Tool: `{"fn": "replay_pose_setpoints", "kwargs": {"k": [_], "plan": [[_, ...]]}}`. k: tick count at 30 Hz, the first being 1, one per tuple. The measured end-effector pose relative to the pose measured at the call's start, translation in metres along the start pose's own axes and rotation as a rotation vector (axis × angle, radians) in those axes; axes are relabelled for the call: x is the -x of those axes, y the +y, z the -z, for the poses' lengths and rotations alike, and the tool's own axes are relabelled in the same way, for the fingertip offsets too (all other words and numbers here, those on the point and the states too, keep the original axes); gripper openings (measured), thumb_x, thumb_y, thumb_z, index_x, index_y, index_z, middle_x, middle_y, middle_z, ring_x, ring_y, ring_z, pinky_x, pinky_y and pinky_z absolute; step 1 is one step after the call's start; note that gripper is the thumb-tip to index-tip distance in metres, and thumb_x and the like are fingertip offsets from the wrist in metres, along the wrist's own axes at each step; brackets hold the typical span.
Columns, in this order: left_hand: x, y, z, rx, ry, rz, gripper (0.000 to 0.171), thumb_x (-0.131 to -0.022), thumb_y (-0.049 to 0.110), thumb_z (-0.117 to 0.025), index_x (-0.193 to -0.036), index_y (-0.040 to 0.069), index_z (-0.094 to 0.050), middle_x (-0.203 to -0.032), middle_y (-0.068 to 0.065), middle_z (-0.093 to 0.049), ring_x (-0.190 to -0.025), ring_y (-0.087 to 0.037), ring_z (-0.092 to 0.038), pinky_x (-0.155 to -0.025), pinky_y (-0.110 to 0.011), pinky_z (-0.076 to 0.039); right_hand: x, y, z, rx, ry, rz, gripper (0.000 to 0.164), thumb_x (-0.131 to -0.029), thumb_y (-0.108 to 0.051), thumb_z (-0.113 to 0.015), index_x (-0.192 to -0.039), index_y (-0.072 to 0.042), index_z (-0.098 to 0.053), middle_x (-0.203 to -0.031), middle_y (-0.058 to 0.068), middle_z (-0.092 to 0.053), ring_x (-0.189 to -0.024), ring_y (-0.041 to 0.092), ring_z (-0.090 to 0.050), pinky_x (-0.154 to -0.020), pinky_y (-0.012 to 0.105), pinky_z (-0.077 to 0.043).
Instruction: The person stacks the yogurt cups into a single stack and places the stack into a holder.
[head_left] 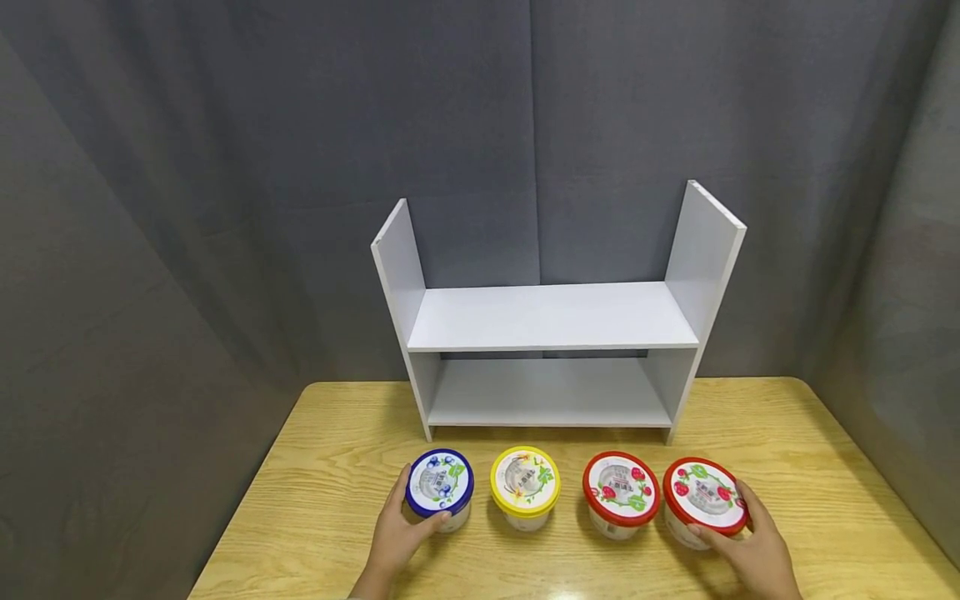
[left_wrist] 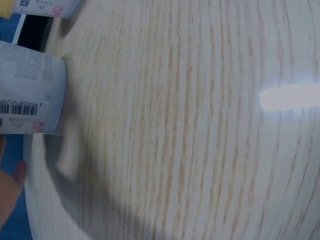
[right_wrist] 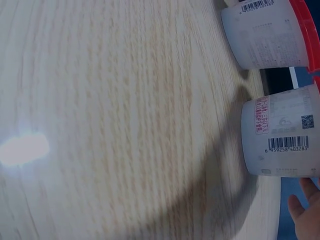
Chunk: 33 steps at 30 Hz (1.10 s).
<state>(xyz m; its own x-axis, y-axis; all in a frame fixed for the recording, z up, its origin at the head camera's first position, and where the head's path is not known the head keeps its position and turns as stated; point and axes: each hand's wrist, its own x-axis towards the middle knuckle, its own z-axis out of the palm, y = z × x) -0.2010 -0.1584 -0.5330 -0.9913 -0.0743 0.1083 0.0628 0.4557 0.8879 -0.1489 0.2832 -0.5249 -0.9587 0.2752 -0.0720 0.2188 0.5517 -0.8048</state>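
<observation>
At the left end of a row of lidded food cups, my left hand [head_left: 399, 529] grips the cup with the blue lid [head_left: 440, 482], thumb at its front and fingers on its left side. Blueberries are printed on that lid. At the row's right end my right hand [head_left: 753, 546] holds a red-lidded cup [head_left: 705, 496] with strawberries on top, its thumb in front and fingers along the right side. The right wrist view shows this cup's white wall [right_wrist: 282, 130] with a barcode. Between them stand a yellow-lidded cup [head_left: 525, 482] and another red-lidded cup [head_left: 621, 489].
Behind the cups a white two-tier shelf [head_left: 551, 318] with upright side panels stands on the wood-grain table [head_left: 315, 500]. Grey curtains [head_left: 337, 167] hang behind the table and along both sides. A bright light reflection shows on the tabletop near the front.
</observation>
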Motion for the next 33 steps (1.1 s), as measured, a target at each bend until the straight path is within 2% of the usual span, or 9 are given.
{"fn": "replay_pose_setpoints", "kwargs": {"k": [3,6,11,15,18,23,25,29,33], "plan": [[0.000,0.001,0.001,0.002,0.006,-0.013,0.097,-0.058,0.030,-0.079,-0.135,0.004,-0.026,-0.133,-0.024,-0.028,-0.121,-0.041,-0.023,-0.096,-0.055,-0.019,-0.004,0.007,-0.003,-0.042,0.007,-0.027,0.107,-0.067,-0.044,-0.069,-0.139,-0.007,0.002,-0.136,0.029,-0.013,-0.119,0.045,-0.020,-0.092,0.057,-0.023],[0.001,0.002,0.001,-0.006,0.002,-0.014,0.097,-0.058,0.030,-0.079,-0.135,0.004,-0.026,-0.132,-0.025,-0.029,-0.120,-0.042,-0.024,-0.096,-0.056,-0.019,-0.006,0.014,-0.004,-0.044,0.028,-0.045,0.109,-0.066,-0.048,-0.068,-0.138,-0.008,0.003,-0.136,0.029,-0.014,-0.119,0.045,-0.021,-0.091,0.058,-0.025],[0.001,0.002,0.001,-0.008,0.002,0.015,0.098,-0.057,0.034,-0.079,-0.135,0.007,-0.026,-0.134,-0.022,-0.029,-0.121,-0.040,-0.024,-0.097,-0.055,-0.019,-0.001,0.006,0.000,-0.049,0.037,-0.049,0.108,-0.067,-0.045,-0.069,-0.138,-0.006,0.001,-0.135,0.030,-0.016,-0.118,0.046,-0.022,-0.091,0.058,-0.024],[0.000,0.002,0.001,-0.004,-0.004,0.031,0.098,-0.057,0.035,-0.078,-0.136,0.009,-0.026,-0.134,-0.021,-0.028,-0.121,-0.040,-0.023,-0.097,-0.054,-0.020,0.006,-0.006,0.007,-0.053,0.056,-0.005,0.102,-0.069,-0.037,-0.070,-0.138,-0.003,-0.003,-0.132,0.032,-0.019,-0.116,0.047,-0.024,-0.090,0.059,-0.023],[-0.001,0.001,0.002,-0.004,-0.004,0.036,0.098,-0.057,0.036,-0.078,-0.136,0.009,-0.026,-0.134,-0.021,-0.028,-0.121,-0.040,-0.024,-0.096,-0.054,-0.021,0.006,-0.006,0.010,-0.041,0.089,0.053,0.098,-0.070,-0.032,-0.071,-0.138,-0.003,-0.006,-0.130,0.032,-0.023,-0.114,0.046,-0.027,-0.088,0.058,-0.025],[-0.001,0.001,0.001,-0.002,0.005,0.025,0.098,-0.057,0.034,-0.079,-0.135,0.008,-0.027,-0.134,-0.021,-0.029,-0.121,-0.040,-0.025,-0.096,-0.054,-0.022,-0.001,-0.001,0.016,-0.002,0.140,0.090,0.099,-0.069,-0.037,-0.070,-0.139,-0.010,-0.006,-0.132,0.028,-0.025,-0.112,0.045,-0.030,-0.085,0.057,-0.028],[-0.001,0.001,0.001,-0.009,0.008,0.011,0.097,-0.057,0.033,-0.079,-0.135,0.007,-0.028,-0.133,-0.022,-0.029,-0.120,-0.040,-0.025,-0.096,-0.054,-0.022,-0.001,-0.004,0.021,-0.028,0.138,0.102,0.100,-0.069,-0.035,-0.071,-0.139,-0.009,-0.005,-0.134,0.028,-0.022,-0.112,0.047,-0.028,-0.085,0.059,-0.026],[-0.001,0.001,0.001,-0.020,0.008,-0.001,0.097,-0.057,0.033,-0.079,-0.134,0.005,-0.028,-0.133,-0.023,-0.030,-0.120,-0.040,-0.026,-0.096,-0.054,-0.022,0.003,-0.019,0.030,-0.038,0.166,0.132,0.098,-0.068,-0.029,-0.073,-0.139,-0.005,-0.009,-0.132,0.029,-0.024,-0.110,0.048,-0.030,-0.083,0.060,-0.026],[-0.001,0.000,0.000,0.002,0.000,0.020,0.098,-0.057,0.033,-0.079,-0.135,0.005,-0.026,-0.134,-0.022,-0.029,-0.121,-0.039,-0.025,-0.097,-0.052,-0.022,0.010,-0.036,0.039,-0.034,0.156,0.154,0.096,-0.069,-0.026,-0.073,-0.138,-0.003,-0.010,-0.131,0.031,-0.025,-0.109,0.049,-0.030,-0.082,0.061,-0.026]]}}
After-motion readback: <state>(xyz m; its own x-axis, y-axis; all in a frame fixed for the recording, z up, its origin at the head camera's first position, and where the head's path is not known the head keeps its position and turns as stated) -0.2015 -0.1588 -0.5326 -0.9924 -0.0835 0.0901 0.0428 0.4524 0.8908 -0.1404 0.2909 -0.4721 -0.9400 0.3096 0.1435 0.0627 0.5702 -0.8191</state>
